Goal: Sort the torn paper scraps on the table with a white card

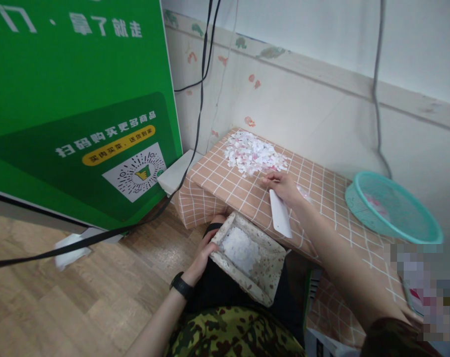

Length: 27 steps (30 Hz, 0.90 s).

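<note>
My left hand [205,252] grips the near left rim of a shallow, speckled off-white dustpan-like tray [267,280], its thumb over the edge. A heap of small white paper scraps [241,248] lies inside the tray, which sits tilted over my lap beside the table edge. Over the checked tablecloth [243,191], my right hand [282,187] is closed with its fingertips pinched together. A white flat card [280,215] sticks out from under its palm toward me. Just beyond those fingertips spreads a pile of white and pinkish paper scraps [252,152].
A turquoise mesh basket [399,210] stands on the table's right part. On the left rises a large green panel [61,74] with a QR code. A black strap [200,109] hangs down and crosses in front of it. The wall borders the table's far side.
</note>
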Motion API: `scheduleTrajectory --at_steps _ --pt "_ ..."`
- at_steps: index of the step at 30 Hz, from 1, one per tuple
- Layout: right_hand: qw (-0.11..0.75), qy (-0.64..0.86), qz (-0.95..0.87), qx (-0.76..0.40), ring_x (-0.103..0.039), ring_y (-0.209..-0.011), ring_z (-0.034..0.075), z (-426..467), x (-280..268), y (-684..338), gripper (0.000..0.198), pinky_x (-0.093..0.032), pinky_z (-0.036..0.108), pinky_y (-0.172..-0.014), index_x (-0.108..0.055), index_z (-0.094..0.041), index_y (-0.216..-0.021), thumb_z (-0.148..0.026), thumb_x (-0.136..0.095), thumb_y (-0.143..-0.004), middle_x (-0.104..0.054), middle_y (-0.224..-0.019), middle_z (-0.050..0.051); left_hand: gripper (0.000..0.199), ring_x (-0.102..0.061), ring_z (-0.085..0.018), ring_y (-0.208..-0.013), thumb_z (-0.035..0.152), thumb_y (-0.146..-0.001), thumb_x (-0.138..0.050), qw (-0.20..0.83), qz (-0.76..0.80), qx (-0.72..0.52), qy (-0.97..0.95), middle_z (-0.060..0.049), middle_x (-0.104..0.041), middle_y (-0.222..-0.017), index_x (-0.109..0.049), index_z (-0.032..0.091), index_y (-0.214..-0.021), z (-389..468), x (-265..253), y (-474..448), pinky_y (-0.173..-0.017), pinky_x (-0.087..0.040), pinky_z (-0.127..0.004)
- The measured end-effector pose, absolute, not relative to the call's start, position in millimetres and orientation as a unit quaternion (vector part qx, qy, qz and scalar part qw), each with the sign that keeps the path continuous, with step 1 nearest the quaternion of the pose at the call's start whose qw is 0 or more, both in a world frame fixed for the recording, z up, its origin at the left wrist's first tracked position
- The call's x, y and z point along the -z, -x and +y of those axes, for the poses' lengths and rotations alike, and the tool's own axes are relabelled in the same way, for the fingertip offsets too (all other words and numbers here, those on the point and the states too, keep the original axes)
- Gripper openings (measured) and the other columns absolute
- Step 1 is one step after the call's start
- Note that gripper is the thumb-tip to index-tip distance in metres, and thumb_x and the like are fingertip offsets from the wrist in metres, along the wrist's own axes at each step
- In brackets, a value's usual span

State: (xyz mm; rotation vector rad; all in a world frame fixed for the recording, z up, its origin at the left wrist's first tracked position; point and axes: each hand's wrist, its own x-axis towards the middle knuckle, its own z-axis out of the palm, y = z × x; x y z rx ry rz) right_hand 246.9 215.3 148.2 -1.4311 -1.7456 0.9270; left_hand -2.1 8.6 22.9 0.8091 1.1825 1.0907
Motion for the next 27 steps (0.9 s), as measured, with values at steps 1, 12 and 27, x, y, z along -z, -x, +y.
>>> scheduleTrajectory --at_steps 1,12,27 --pt "0.352 0.544 -0.662 -0.377 -0.059 -0.067 0.016 215.5 -148.1 -245.7 0.042 -0.045 0.029 -0.062 -0.066 -0.020 -0.076 -0.059 -0.074 -0.065 -0.067 -0.072 0.002 0.050 -0.055 -0.033 -0.114 0.024 -0.068 -0.053 0.622 0.514 -0.473 -0.353 -0.007 -0.068 -0.119 -0.064 0.019 -0.116 8.6 -23.3 2.2 -0.097 -0.038 -0.042" --pt "0.366 0.527 -0.660 -0.391 -0.060 -0.070 0.016 208.8 -148.1 -238.3 0.034 -0.046 0.029 -0.066 -0.066 -0.020 -0.076 -0.051 -0.076 -0.066 -0.068 -0.076 0.002 0.050 -0.055 -0.032 -0.112 0.024 -0.068 -0.053 0.616 0.508 -0.482 -0.360 -0.006 -0.069 -0.118 -0.064 0.019 -0.117 8.5 -19.0 2.2 -0.096 -0.039 -0.041" --pt "0.399 0.567 -0.599 -0.401 -0.068 -0.067 0.021 220.9 -149.6 -252.6 0.036 -0.049 0.030 -0.061 -0.061 -0.020 -0.081 -0.049 -0.077 -0.066 -0.072 -0.071 0.006 0.048 -0.055 -0.033 -0.113 0.023 -0.068 -0.052 0.610 0.516 -0.482 -0.358 -0.006 -0.069 -0.116 -0.066 0.020 -0.115 8.1 -22.8 1.4 -0.097 -0.039 -0.042"
